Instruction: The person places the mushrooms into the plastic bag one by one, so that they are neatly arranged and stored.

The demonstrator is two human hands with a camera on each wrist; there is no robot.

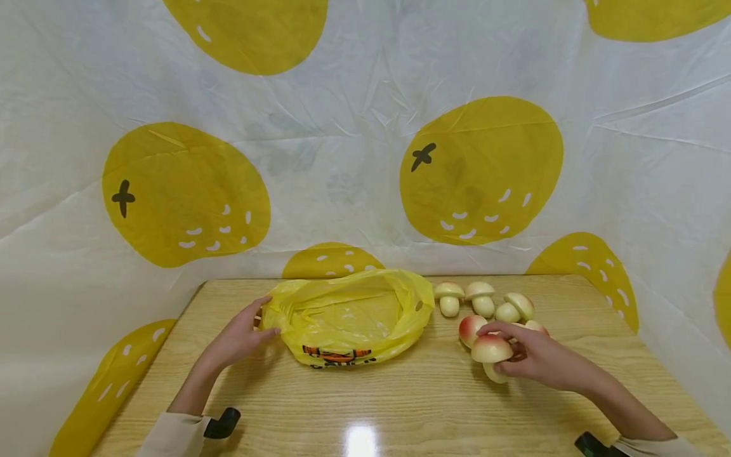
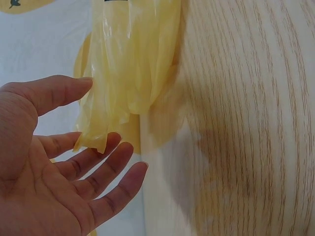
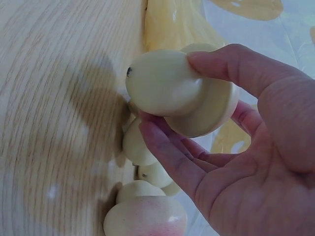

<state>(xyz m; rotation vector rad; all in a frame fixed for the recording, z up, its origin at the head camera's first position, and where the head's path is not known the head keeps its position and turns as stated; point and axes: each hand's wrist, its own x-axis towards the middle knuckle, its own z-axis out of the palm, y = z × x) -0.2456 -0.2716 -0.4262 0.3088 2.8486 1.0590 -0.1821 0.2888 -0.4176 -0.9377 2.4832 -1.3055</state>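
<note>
- Toy mushroom point(image 1: 492, 349), glossy cream with a red-blushed cap: in the person's right hand point(image 1: 537, 358), right part of the table, front of the mushroom group.
- Right hand: thumb and fingers curled in a pinch, thumb on the stem, fingertips on the opposite side. Stem end, with a small dark spot, faces the table side in the right-wrist view; shadow falls apart from it.
- Red-capped mushroom point(image 1: 471, 329): just behind the held one, at its left.
- Half-hidden mushroom point(image 1: 538, 327): behind the right hand, mostly a pinkish cap showing.
- Back row, three more, same cream colour: left mushroom point(image 1: 449, 299) and middle mushroom point(image 1: 481, 299), caps at the far side, stems toward the person; slanted mushroom point(image 1: 518, 306), stem toward the left.
- Yellow plastic bag point(image 1: 394, 346): left of the mushrooms, on the table, mouth spread wide and facing up, crumpled walls, black and orange print on the front. Its right rim is close beside the left mushroom.
- Left hand point(image 1: 242, 333): at the bag's left end, fingers loosely spread, thumb apart; thumb tip and fingers at the gathered plastic edge. Cannot tell how firmly they touch it.
- Table point(image 1: 434, 406): pale wood grain, bright glare spot at the near edge.
- Sleeves point(image 1: 174, 435): light-coloured, dark wrist gear point(image 1: 223, 423) at the cuffs.
- Backdrop sheet point(image 1: 342, 178): white, creased, big yellow fruit prints, behind and around the table.
</note>
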